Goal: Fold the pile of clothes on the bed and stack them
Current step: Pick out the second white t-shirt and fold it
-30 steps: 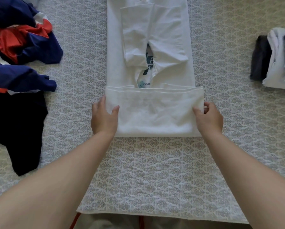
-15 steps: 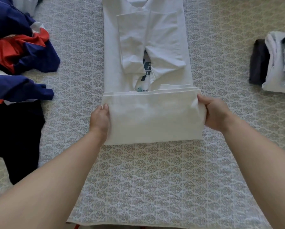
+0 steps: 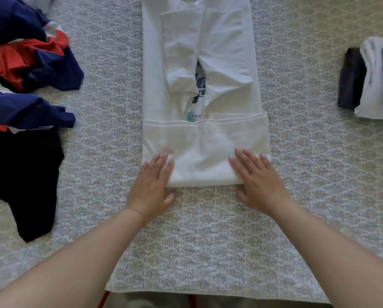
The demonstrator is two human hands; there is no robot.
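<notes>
White shirt (image 3: 199, 85) half folded, left hand (image 3: 151, 185) and right hand (image 3: 258, 181) flat on hem fold; unfolded pile (image 3: 28, 70) left, small stack (image 3: 373, 78) done.

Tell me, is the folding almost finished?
Not yet. A small folded stack of white and dark clothes sits done. Both flat hands, left hand and right hand, press the half-folded white printed T-shirt. The navy, red and black clothes pile waits.
</notes>
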